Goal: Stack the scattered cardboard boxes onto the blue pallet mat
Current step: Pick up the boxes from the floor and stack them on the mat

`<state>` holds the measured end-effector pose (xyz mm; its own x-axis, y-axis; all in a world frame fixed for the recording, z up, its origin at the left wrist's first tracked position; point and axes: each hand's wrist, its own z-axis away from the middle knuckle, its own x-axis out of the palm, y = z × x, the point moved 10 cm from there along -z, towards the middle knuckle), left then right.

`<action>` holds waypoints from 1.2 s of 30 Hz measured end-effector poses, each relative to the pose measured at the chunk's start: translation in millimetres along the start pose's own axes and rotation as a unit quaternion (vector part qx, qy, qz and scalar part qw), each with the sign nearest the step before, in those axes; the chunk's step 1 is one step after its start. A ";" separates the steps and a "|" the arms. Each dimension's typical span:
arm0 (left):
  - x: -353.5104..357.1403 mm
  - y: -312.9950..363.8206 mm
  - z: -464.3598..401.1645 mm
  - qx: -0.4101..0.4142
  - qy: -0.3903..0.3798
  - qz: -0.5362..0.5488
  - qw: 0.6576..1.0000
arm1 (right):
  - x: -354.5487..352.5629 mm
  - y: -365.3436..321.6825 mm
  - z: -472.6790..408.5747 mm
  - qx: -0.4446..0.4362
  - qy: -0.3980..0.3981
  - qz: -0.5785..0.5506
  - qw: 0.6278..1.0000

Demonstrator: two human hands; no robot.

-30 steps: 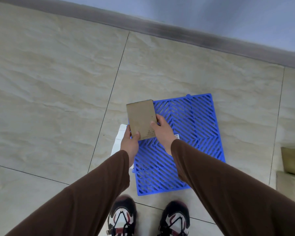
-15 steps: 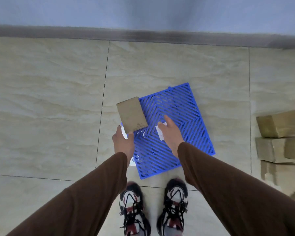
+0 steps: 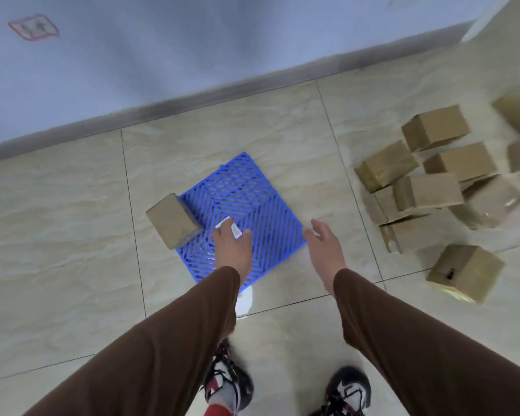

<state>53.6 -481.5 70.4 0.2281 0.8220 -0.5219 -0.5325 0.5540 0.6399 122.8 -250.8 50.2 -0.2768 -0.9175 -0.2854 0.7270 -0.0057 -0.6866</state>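
A blue slatted pallet mat (image 3: 252, 202) lies on the tiled floor. One small cardboard box (image 3: 172, 220) sits on its left corner, partly over the edge. My left hand (image 3: 232, 250) hovers above the mat just right of that box, fingers apart, holding nothing; a white label shows at its fingertips. At the mat's right corner my right hand (image 3: 324, 246) is open and empty. A heap of several cardboard boxes (image 3: 427, 190) lies on the floor to the right, with a single box (image 3: 466, 273) nearer to me.
A wall with a grey skirting board (image 3: 192, 99) runs behind the mat. My two shoes (image 3: 228, 382) stand just in front of the mat. Bare tiles stretch away to the left.
Both hands have let go of the box, which now rests on the mat's left corner. The view has swung right, bringing the box heap into sight, and my right hand has moved right.
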 end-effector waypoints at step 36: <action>367.8 174.0 13.6 -0.003 -0.224 -0.179 0.958 | -386.5 72.6 -145.7 0.120 0.103 0.042 0.987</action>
<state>55.8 -81.0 -2.5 0.7234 0.5543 -0.4115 -0.3590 0.8112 0.4615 191.0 161.3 13.3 -0.3130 -0.8188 -0.4812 0.8735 -0.0492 -0.4843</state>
